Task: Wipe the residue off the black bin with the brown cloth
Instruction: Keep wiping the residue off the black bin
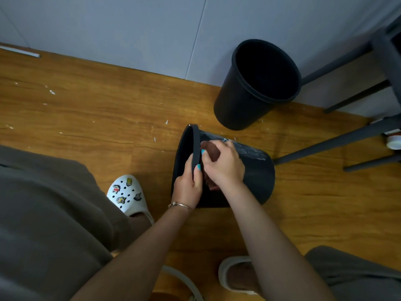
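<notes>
Though tipped sideways, black bin [258, 174] shows whitish residue

black bin [256, 177] with whitish streaks, brown cloth [211, 149], turquoise nails, white clog [128, 195] with cartoon charms, orange-brown wood-grain floor [86, 109].

Head-worn, steeply downward, close over floor [86, 109]

Both bare forearms reach forward and down, converging. Left hand [188, 187] — fingers curled over the black bin [256, 174] rim, thumb outside, bracelet on wrist. Right hand [223, 162] — knuckles up, fingers bunched round the brown cloth [211, 149], pressed to the bin's side.
</notes>
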`<state>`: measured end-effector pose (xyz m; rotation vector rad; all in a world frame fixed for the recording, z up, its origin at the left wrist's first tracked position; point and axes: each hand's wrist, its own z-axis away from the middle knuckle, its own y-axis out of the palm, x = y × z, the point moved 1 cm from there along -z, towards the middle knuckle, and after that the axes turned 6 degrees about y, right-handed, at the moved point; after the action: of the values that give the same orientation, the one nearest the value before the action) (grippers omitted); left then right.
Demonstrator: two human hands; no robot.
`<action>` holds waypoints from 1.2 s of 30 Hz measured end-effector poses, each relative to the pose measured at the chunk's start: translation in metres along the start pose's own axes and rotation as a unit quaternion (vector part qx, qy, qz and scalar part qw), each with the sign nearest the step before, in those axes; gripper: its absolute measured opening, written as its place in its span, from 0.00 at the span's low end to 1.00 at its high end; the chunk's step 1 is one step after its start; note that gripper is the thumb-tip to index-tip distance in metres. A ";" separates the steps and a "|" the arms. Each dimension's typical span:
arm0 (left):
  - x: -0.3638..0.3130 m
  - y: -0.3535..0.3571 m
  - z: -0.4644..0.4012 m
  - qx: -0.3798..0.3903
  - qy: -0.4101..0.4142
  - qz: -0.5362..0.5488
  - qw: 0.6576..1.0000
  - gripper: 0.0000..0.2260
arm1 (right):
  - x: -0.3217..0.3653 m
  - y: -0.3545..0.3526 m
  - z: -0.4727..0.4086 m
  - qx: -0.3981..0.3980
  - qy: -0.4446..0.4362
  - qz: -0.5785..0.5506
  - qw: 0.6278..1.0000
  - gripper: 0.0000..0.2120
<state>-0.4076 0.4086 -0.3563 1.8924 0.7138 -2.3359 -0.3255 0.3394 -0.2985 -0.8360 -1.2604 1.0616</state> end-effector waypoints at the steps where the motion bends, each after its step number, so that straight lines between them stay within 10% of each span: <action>1: 0.001 -0.001 0.004 0.010 0.001 0.001 1.000 0.21 | 0.004 -0.002 -0.013 0.010 0.003 0.013 1.000 0.17; 20: -0.044 -0.013 -0.081 0.039 -0.118 0.119 0.985 0.22 | -0.036 -0.001 0.060 0.024 -0.022 -0.090 0.995 0.16; 31: -0.020 -0.008 -0.048 0.042 -0.046 0.109 0.992 0.20 | -0.006 -0.001 0.024 0.019 0.020 -0.005 1.000 0.17; 36: -0.031 -0.002 -0.066 0.041 -0.156 0.161 0.974 0.21 | -0.014 0.003 0.042 -0.007 0.016 -0.022 1.000 0.16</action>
<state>-0.3405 0.4276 -0.3364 1.4778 0.2612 -2.3928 -0.3669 0.3243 -0.2995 -0.8300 -1.2552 1.0012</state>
